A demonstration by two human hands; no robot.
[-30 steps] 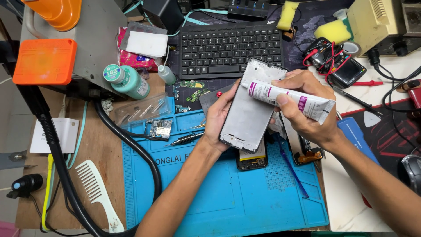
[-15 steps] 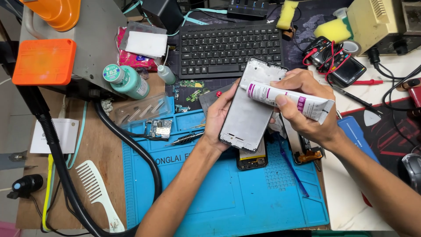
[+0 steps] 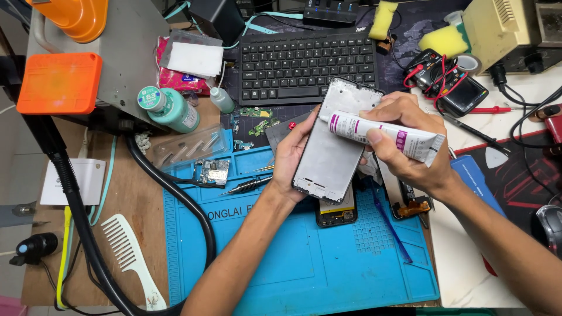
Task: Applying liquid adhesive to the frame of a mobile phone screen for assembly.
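Observation:
My left hand [image 3: 290,161] holds a grey phone frame [image 3: 333,146] tilted above the blue work mat [image 3: 304,263], fingers gripping its left edge. My right hand [image 3: 407,149] is shut on a white glue tube with purple markings [image 3: 389,134]. The tube's nozzle points left and rests over the upper part of the frame. Beneath the frame lies a dark phone body [image 3: 336,213] on the mat. Another opened phone part [image 3: 404,199] lies under my right wrist.
A black keyboard [image 3: 304,64] sits behind the hands. A teal bottle [image 3: 170,108], a small circuit board [image 3: 212,172], a screwdriver [image 3: 246,186], a white comb [image 3: 132,260] and a thick black hose [image 3: 170,193] lie left. A multimeter [image 3: 453,85] and yellow sponges [image 3: 442,41] stand at right.

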